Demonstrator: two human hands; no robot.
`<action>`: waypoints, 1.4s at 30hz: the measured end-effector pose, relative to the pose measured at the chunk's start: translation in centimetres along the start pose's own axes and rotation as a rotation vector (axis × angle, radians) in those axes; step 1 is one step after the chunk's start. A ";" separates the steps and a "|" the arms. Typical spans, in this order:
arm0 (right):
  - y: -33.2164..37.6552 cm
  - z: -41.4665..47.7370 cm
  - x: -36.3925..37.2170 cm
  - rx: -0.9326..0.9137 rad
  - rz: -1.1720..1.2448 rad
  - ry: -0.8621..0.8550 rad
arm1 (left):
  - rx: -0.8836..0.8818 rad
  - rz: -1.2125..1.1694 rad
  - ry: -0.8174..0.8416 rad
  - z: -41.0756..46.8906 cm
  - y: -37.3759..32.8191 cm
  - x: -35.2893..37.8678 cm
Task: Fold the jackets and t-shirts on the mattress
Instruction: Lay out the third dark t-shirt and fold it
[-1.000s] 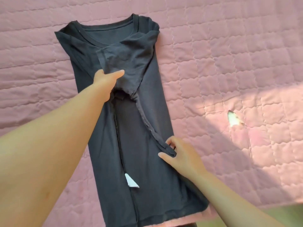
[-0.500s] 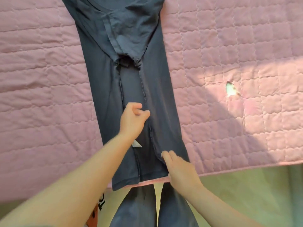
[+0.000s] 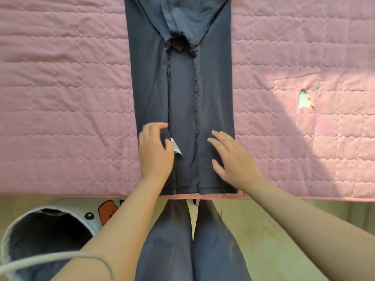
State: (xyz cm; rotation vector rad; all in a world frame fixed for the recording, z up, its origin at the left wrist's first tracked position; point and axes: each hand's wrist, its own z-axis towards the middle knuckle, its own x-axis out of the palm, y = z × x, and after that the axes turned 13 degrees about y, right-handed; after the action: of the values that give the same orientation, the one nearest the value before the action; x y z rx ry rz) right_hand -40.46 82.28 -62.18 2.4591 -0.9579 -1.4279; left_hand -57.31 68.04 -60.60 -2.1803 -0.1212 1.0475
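Your left grip (image 3: 155, 153) and right grip (image 3: 233, 159) rest wide on the t-shirt (image 3: 182, 88), lower centre, holding nothing. Smooth it flat down to the hem (image 3: 187, 190), then pinch its corners evenly.

- Dark charcoal t-shirt (image 3: 213, 88) down the centre, plain, with a paler bluish-grey fold at the top edge.
- Small white label (image 3: 176, 148) with fine grey print on it.
- Pink mattress (image 3: 60, 88), quilted in squares, a brighter sunlit pink at right.
- Whitish tear (image 3: 303, 100), right side.
- Pale yellow-green floor (image 3: 284, 230) below.
- White basket (image 3: 12, 226), lower left, dark inside, with an orange-and-black cartoon print.
- Slate-grey trousers (image 3: 168, 250), bottom centre.
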 end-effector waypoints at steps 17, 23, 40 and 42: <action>2.3 -2.3 5.5 0.041 -0.383 0.219 | 0.279 0.844 0.590 -7.1 8.0 1.1; 1.5 -2.9 4.6 -0.069 -0.343 0.093 | 0.158 0.844 0.710 -6.5 4.5 0.7; -0.6 7.2 -14.7 0.223 0.940 -0.205 | -0.029 -0.260 0.387 10.0 -3.0 -11.1; -1.8 10.1 -16.1 0.232 1.075 -0.272 | -0.018 -0.343 0.300 13.2 -4.0 -11.9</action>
State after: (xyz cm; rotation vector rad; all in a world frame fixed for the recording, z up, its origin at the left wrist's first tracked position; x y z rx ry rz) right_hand -53.52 95.04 -56.63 1.3472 -2.1204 -1.2354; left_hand -73.88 74.01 -56.00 -2.2048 -0.3531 0.5252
